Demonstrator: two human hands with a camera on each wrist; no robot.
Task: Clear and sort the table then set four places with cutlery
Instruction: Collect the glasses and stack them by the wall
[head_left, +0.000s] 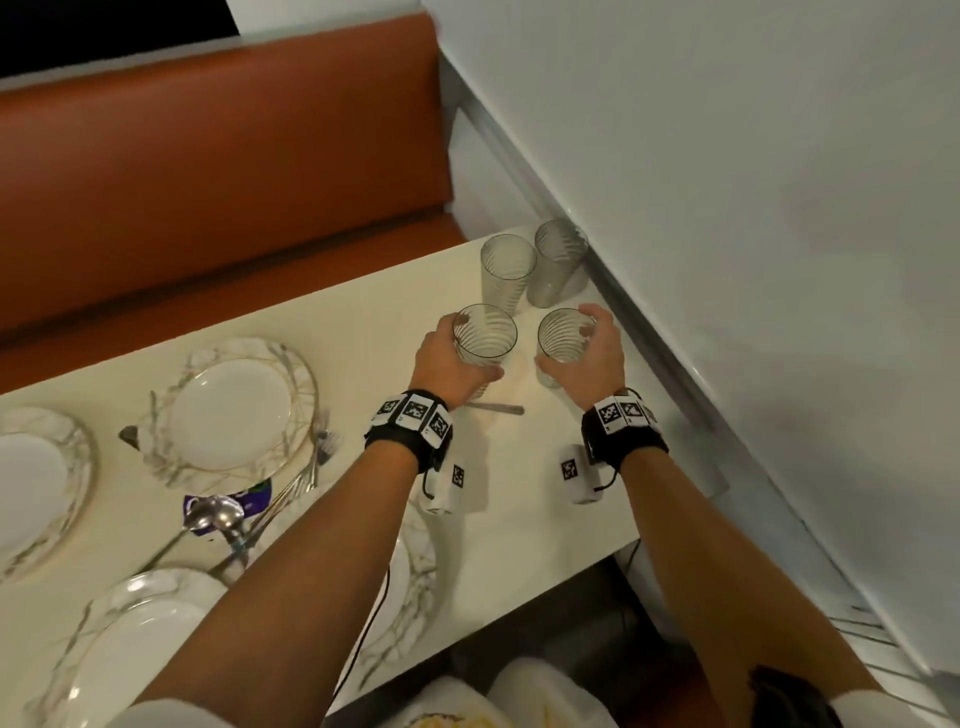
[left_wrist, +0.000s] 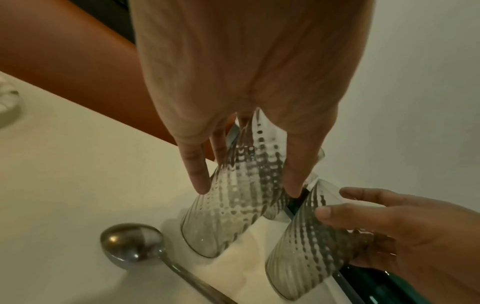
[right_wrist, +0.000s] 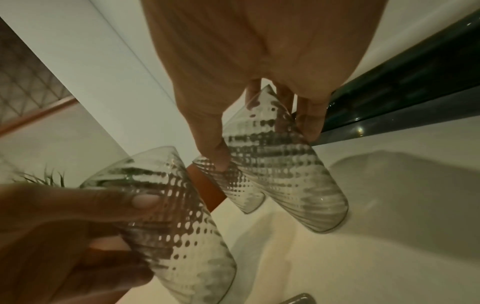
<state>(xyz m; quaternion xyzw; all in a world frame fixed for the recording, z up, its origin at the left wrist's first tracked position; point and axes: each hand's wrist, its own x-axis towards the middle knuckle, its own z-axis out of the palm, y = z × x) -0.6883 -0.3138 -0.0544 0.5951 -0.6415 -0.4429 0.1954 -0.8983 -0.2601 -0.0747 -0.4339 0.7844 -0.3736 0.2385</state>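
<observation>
My left hand (head_left: 457, 358) grips a ribbed clear glass (head_left: 484, 336) around its side, fingers curled round it. My right hand (head_left: 592, 348) grips a second ribbed glass (head_left: 563, 339) the same way, close beside the first. Both glasses are upright near the table's far right corner; I cannot tell whether their bases touch the table. Two more ribbed glasses (head_left: 506, 270) (head_left: 558, 260) stand just behind them by the wall. A spoon (left_wrist: 130, 242) lies on the table right under my left hand. The left wrist view shows both held glasses (left_wrist: 233, 205) (left_wrist: 311, 246) side by side.
Marbled plates (head_left: 234, 410) (head_left: 31, 483) (head_left: 130, 639) cover the left of the cream table (head_left: 363, 312). A pile of cutlery (head_left: 249, 514) lies between them on a purple wrapper. The orange bench (head_left: 208, 182) runs behind, and a white wall (head_left: 727, 260) borders the right.
</observation>
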